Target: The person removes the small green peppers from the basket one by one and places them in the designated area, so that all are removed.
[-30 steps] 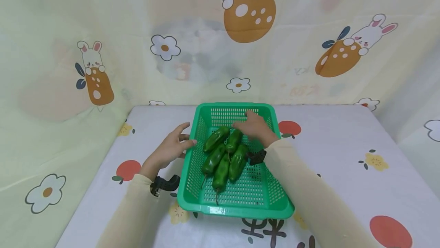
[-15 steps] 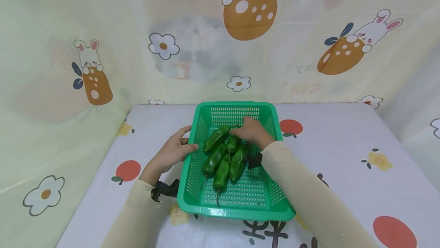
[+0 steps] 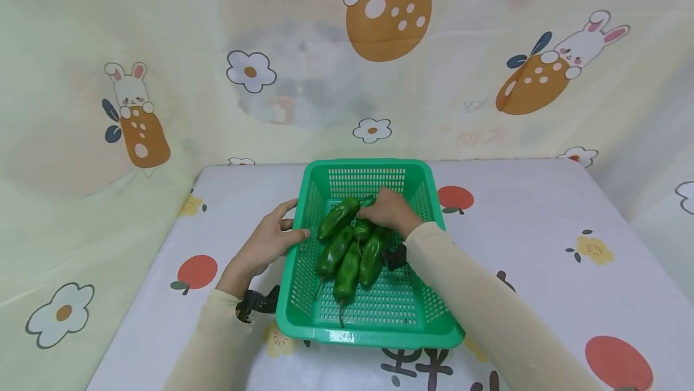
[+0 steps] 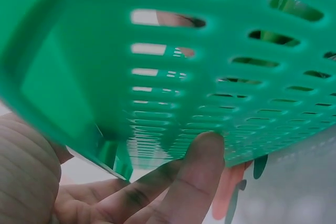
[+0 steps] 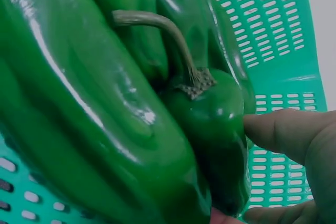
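A green plastic basket (image 3: pixel 379 338) with slotted walls stands on the table, and several long green peppers (image 3: pixel 347 276) lie together inside it. My left hand (image 3: pixel 264 245) holds the basket's left rim, thumb over the top and fingers against the outer wall, as the left wrist view shows. Inside the basket, my right hand (image 3: pixel 389 207) pinches a green pepper (image 5: pixel 212 108) near the far end of the pile. In the right wrist view the thumb (image 5: pixel 283 132) presses its side, with fingertips low on the other side; its curved stem points toward the neighbouring peppers.
A white cloth (image 3: pixel 515 216) printed with fruit and flowers covers the table. A pale curtain (image 3: pixel 303 114) with rabbit prints hangs behind it and at both sides. Black wrist straps (image 3: pixel 259 303) sit over the cream sleeves.
My right hand has come down and closed on the far pepper, whose near end has shifted slightly. The left hand has settled onto the basket's rim. The head view has drifted a little.
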Tool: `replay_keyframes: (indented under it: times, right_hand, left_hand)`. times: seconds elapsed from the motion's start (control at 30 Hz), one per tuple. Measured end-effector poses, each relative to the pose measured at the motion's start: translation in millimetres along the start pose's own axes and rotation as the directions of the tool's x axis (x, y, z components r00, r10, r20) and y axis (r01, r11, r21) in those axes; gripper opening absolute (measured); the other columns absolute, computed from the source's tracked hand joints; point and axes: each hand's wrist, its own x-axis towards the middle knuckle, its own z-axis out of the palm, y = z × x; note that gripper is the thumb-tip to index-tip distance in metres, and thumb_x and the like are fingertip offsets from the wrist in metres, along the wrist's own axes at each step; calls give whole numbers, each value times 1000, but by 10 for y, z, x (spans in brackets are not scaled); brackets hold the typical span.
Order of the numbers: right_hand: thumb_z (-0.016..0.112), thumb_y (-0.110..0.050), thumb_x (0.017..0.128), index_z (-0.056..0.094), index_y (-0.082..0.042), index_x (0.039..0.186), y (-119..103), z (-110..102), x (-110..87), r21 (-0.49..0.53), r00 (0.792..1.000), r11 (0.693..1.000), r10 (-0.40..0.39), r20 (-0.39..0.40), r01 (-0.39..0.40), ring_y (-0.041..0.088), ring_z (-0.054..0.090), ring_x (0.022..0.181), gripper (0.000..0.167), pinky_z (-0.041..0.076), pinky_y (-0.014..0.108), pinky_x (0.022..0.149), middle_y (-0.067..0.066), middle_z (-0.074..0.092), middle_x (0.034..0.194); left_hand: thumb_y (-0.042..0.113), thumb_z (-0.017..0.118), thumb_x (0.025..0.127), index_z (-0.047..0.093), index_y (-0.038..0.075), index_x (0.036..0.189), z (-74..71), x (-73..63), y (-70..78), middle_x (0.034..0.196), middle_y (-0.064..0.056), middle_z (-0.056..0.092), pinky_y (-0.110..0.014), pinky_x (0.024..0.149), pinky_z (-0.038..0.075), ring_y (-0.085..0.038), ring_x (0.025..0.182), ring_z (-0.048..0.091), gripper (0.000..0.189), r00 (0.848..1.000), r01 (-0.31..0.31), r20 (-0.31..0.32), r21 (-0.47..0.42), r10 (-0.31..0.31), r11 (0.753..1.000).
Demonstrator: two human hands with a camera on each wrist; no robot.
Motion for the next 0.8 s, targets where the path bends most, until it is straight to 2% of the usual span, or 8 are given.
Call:
replay_keyframes:
  times: [0.3, 0.57, 0.8]
  right_hand:
    - [71, -23, 93, 49, 7, 135, -18, -4, -26, 13, 1000, 1000, 18, 2, -18, 29, 62, 93, 56, 57, 38, 75, 20, 60, 118]
    - [73, -23, 92, 51, 4, 129, -26, 19, -40, 29, 999, 999, 34, -11, -34, 29, 63, 89, 51, 58, 37, 70, 18, 60, 112]
    - [74, -22, 92, 49, 4, 132, -15, 20, -40, 23, 999, 999, 37, -18, -37, 29, 63, 92, 54, 58, 39, 76, 18, 60, 111]
  left_hand:
    - [5, 63, 99, 21, 9, 166, -1, -3, -11, 134, -33, 62, -44, 74, 66, -36, 94, 76, 79, 1000, -10, -3, -15, 10, 1000]
    - [6, 63, 99, 22, 10, 166, 6, -13, -19, 132, -33, 63, -44, 74, 66, -35, 93, 76, 78, 1000, -8, -10, -14, 8, 1000]
    - [5, 64, 98, 23, 8, 165, 16, -7, -21, 130, -32, 64, -44, 72, 67, -33, 90, 76, 78, 1000, -15, -22, -8, 14, 1000]
